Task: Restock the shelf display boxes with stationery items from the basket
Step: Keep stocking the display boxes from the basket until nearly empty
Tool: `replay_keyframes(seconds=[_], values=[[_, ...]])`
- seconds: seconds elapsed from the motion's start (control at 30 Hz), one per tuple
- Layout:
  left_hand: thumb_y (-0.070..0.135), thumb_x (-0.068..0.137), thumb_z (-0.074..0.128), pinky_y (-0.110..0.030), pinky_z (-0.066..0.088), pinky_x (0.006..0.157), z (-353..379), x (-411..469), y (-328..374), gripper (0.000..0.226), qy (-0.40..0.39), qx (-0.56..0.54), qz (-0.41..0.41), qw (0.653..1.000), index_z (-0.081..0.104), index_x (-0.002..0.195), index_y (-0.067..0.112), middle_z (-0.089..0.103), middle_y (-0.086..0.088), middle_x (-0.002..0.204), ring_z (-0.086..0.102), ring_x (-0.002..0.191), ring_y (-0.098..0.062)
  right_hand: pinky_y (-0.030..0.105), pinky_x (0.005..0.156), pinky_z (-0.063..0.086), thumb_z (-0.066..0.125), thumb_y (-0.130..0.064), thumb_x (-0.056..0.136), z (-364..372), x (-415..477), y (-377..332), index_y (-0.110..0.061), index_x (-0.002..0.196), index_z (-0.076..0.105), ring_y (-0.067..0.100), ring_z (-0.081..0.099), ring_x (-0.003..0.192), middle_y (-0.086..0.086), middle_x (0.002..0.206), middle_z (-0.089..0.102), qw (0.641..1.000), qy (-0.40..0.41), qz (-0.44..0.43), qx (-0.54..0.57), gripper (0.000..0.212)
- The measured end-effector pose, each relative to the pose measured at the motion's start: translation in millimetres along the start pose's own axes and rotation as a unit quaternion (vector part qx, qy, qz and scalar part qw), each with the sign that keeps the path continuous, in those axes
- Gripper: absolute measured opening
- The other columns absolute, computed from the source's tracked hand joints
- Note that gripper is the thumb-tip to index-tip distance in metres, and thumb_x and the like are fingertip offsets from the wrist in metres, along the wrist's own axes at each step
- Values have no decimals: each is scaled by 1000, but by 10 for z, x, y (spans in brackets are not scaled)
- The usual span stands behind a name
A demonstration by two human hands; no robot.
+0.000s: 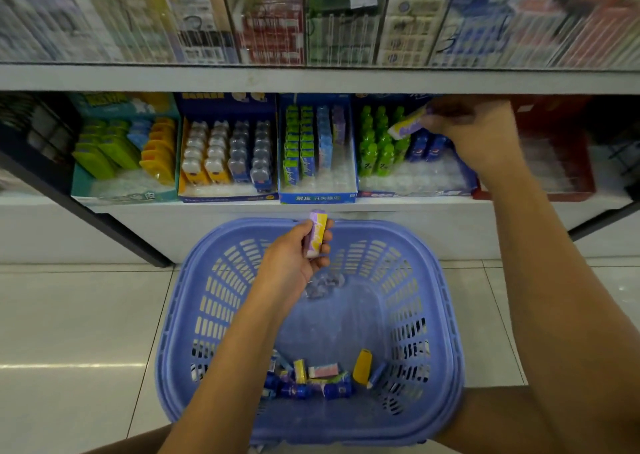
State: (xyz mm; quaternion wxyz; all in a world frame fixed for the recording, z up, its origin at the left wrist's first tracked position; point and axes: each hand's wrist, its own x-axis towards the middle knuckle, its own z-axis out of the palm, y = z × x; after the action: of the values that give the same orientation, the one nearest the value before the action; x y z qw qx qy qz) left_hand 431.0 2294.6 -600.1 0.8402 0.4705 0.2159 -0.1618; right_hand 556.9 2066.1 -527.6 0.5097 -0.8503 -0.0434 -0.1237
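A blue plastic basket (440, 280) stands on the floor below the shelf, with several small stationery items (311, 377) lying at its near end. My left hand (294, 263) grips a purple, yellow and white eraser (317, 233) above the basket's far rim. My right hand (474, 131) is up inside the lower shelf and pinches a second purple and white eraser (408, 124) over the display box (415, 190) that holds green and blue bottle-shaped items. Left of it sits a blue display box (317, 197) with green, blue and purple packs.
Two more display boxes, one (225, 195) with bear-shaped items and one teal (124, 195), fill the shelf's left part. A red crate (554, 190) stands at the right. The upper shelf edge (311, 79) overhangs my right hand. Pale floor tiles (79, 332) surround the basket.
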Motion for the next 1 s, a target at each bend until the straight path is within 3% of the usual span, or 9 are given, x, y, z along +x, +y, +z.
replay_keyframes(seconds=[0.13, 0.2, 0.3, 0.37, 0.57, 0.8, 1.0], values=[[16, 95, 53, -19, 49, 55, -64, -16, -68, 13, 6, 58, 62, 996, 65, 91, 15, 68, 4, 76, 59, 62, -6, 8, 71, 48, 67, 0, 81, 382, 44, -118, 4, 96, 68, -11, 61, 67, -1, 81, 69, 998, -41, -43, 14, 16], [14, 92, 58, -18, 50, 58, -97, -9, -89, 9, 13, 79, 75, 994, 66, 94, 17, 66, 4, 80, 60, 64, -5, 6, 72, 44, 66, 0, 81, 604, 121, -169, 1, 95, 70, -8, 62, 72, 9, 91, 70, 995, -65, -62, -39, 14], [11, 91, 59, -17, 49, 59, -144, -2, -75, 11, 17, 85, 81, 993, 65, 99, 15, 62, 1, 84, 60, 65, -4, 21, 82, 47, 63, -7, 81, 863, 290, -160, -5, 88, 73, 18, 64, 93, 9, 98, 71, 974, -137, -68, -167, 12], [8, 92, 56, -17, 50, 59, -174, 2, -45, 12, 19, 59, 82, 995, 66, 97, 13, 64, 1, 83, 60, 66, -5, 22, 84, 45, 63, -10, 82, 964, 380, -131, -7, 95, 72, 23, 62, 100, 10, 103, 69, 957, -170, -64, -227, 16], [-2, 94, 47, -19, 55, 64, -214, 46, 24, 18, 18, -22, 86, 996, 63, 94, 6, 65, -4, 81, 65, 68, -10, 17, 75, 37, 64, -16, 85, 1037, 531, -79, -13, 110, 69, 22, 59, 106, 8, 114, 66, 943, -202, -46, -259, 25], [2, 94, 51, -22, 56, 77, -255, 84, -30, 19, 7, -7, 111, 994, 67, 101, 11, 65, -2, 91, 65, 78, -13, 24, 86, 40, 58, -22, 91, 1048, 652, -141, -19, 119, 63, 25, 54, 114, 6, 126, 59, 903, -279, -53, -322, 29], [2, 90, 58, -21, 56, 74, -294, 85, -20, 19, 20, 10, 121, 992, 66, 103, 14, 70, 1, 82, 68, 79, -12, 22, 80, 39, 63, -13, 87, 1157, 610, -139, -10, 114, 68, 28, 56, 111, 11, 123, 63, 899, -252, -73, -351, 28]])
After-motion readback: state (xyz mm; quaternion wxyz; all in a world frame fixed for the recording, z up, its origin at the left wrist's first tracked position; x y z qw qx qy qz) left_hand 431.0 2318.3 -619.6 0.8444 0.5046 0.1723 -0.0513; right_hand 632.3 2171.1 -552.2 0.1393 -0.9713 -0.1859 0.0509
